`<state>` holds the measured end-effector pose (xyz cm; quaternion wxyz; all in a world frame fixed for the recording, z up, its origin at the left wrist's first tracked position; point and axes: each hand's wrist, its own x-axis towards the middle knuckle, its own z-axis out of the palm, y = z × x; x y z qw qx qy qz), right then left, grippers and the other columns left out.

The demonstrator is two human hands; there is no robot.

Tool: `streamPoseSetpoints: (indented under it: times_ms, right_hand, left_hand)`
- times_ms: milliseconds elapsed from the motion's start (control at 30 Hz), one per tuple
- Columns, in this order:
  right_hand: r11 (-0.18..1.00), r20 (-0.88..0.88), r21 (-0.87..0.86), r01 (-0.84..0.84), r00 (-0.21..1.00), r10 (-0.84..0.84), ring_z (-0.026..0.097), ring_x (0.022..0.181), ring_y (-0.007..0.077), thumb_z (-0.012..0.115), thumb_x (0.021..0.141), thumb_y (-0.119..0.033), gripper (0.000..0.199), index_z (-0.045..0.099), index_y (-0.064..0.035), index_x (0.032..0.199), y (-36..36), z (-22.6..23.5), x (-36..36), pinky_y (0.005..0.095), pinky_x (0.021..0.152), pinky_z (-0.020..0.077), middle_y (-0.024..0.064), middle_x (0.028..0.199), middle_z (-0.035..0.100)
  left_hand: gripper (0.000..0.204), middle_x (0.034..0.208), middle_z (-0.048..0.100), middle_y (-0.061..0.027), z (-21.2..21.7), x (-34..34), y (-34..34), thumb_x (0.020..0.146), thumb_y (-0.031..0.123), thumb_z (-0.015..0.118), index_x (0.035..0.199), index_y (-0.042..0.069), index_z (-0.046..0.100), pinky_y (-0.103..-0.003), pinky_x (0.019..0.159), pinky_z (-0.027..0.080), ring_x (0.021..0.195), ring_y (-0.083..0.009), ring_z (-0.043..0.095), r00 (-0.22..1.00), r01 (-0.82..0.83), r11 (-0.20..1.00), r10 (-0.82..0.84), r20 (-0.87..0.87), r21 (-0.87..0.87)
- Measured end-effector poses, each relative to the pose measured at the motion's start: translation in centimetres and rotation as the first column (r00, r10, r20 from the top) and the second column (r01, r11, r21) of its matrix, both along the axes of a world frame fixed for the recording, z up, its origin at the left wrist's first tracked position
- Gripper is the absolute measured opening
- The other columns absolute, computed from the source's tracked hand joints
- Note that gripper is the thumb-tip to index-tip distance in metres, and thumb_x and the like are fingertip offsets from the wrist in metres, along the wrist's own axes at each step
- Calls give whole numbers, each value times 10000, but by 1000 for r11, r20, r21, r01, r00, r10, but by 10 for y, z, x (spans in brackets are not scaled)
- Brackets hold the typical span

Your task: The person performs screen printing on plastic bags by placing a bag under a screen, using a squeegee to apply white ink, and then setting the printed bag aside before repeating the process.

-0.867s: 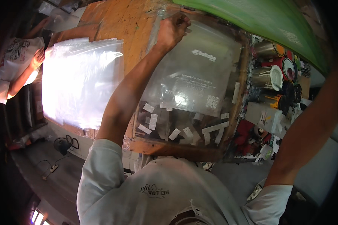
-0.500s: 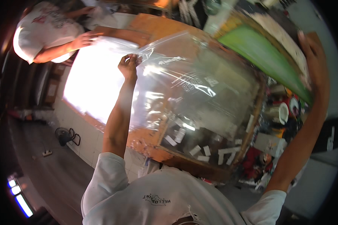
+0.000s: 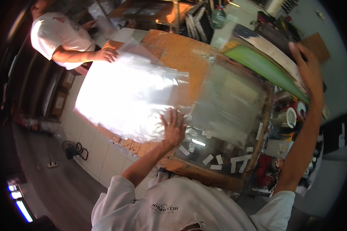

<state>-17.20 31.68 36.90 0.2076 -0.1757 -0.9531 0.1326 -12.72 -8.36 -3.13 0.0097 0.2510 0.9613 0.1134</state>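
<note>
plastic sheet (image 3: 131, 96) glare-washed, right hand (image 3: 308, 69) blurred

Clear plastic sheet (image 3: 131, 100), thin, glossy and crinkled, glares white under the light. The table (image 3: 177, 52) beneath looks like rough orange chipboard, matt and stained. A wooden frame (image 3: 258, 142) holds a smooth translucent screen patched with matt white tape strips (image 3: 214, 161); the floor tiles (image 3: 112, 158) are pale and slightly shiny

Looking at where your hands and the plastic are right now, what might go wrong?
The left hand presses only the near edge of the plastic sheets, so they may slide off the table's tiled side. The right hand props the raised green screen; it could drop onto the glass bed.
</note>
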Motion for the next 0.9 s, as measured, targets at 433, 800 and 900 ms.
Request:
streamPoseSetpoints:
  times_ms: [433,800,900]
  right_hand:
    - [947,150,-158,-279,941,303,672,740,242,434,1089,-489,603,723,2,891,-7,28,29,460,804,578,140,810,678]
    - [894,9,394,-215,973,230,706,875,223,479,1092,-355,457,753,10,1080,-8,13,55,399,783,585,123,951,715]
    - [893,126,324,-312,950,286,705,892,221,484,1090,-361,457,748,12,1099,-2,20,34,390,786,587,134,980,712]
  left_hand:
    - [716,1672,203,-263,-17,25,273,1025,405,551,1604,62,309,-711,1206,105,1577,-416,122,801,596,788,-598,-39,153]
    - [671,1675,202,-257,-2,81,229,1013,313,584,1561,0,353,-740,1188,-21,1588,-419,76,956,271,954,-282,76,130]
    - [658,1675,198,-258,-5,98,211,1008,301,596,1556,17,367,-754,1178,-23,1588,-424,72,943,318,937,-328,49,143]
